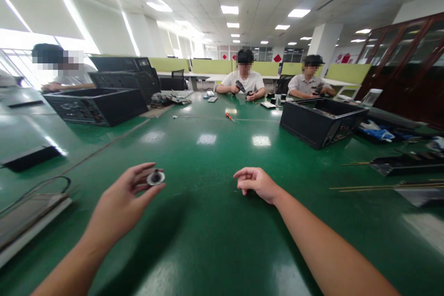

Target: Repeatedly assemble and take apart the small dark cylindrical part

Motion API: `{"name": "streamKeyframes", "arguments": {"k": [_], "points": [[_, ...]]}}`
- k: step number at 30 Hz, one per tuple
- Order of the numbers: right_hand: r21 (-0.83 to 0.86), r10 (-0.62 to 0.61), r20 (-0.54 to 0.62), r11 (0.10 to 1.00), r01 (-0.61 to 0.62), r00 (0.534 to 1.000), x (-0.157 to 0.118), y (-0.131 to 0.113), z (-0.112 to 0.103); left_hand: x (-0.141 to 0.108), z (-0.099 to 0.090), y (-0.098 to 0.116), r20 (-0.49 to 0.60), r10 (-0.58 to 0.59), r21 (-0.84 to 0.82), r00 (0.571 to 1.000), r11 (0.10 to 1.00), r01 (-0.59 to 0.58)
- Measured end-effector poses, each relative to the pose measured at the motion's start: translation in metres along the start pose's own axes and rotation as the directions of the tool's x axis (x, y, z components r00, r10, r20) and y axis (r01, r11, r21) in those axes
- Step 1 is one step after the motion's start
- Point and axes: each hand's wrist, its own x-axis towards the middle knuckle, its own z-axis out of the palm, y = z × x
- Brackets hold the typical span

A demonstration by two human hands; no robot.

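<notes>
Between the thumb and fingers of my left hand [130,199] is a small round part with a pale rim and a dark centre [156,177]. The hand is above the green tabletop and throws a shadow to its lower right. My right hand [256,182] is to the right, low over the table. Its fingers are curled and pressed together, so whatever they might hold is hidden. A bare stretch of green table [201,180] lies between the two hands.
An orange screwdriver [229,116] lies further out. Black computer cases stand at left [100,106] and right [315,125]. Thin brass-coloured rods [364,188] jut in from the right; a flat panel [31,217] lies at left. Across the table, a person [243,81] holds a power drill [240,86].
</notes>
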Motion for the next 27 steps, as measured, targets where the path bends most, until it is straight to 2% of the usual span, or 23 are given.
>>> {"name": "streamKeyframes", "arguments": {"k": [2, 4, 7, 9, 12, 15, 19, 27], "points": [[-0.083, -0.067, -0.063, 0.995, 0.061, 0.996, 0.0, 0.001, 0.0, 0.012, 0.038, 0.015, 0.155, 0.061, -0.104, 0.986, 0.994, -0.045], [-0.235, -0.149, -0.111, 0.965, 0.12, 0.983, -0.001, 0.002, 0.0, 0.019, 0.077, 0.028, 0.252, 0.18, -0.133, 0.951, 0.98, -0.15], [-0.451, -0.232, -0.117, 0.879, 0.157, 0.966, -0.004, 0.001, 0.0, 0.023, 0.121, 0.034, 0.289, 0.328, -0.103, 0.899, 0.945, -0.312], [-0.525, -0.242, -0.11, 0.838, 0.151, 0.964, -0.005, 0.0, 0.001, 0.022, 0.137, 0.032, 0.307, 0.398, -0.104, 0.865, 0.917, -0.385], [-0.573, -0.237, -0.098, 0.807, 0.14, 0.967, -0.006, -0.001, 0.004, 0.019, 0.144, 0.026, 0.336, 0.47, -0.156, 0.817, 0.883, -0.444], [-0.601, -0.232, -0.082, 0.787, 0.138, 0.969, -0.006, -0.002, 0.009, 0.017, 0.142, 0.024, 0.298, 0.519, -0.175, 0.801, 0.855, -0.488], [-0.651, -0.247, -0.063, 0.744, 0.147, 0.967, -0.007, -0.003, 0.014, 0.016, 0.142, 0.021, 0.249, 0.528, -0.159, 0.812, 0.849, -0.504], [-0.719, -0.288, -0.066, 0.678, 0.155, 0.955, -0.006, -0.004, 0.018, 0.018, 0.144, 0.02, 0.248, 0.48, -0.181, 0.842, 0.876, -0.446]]}}
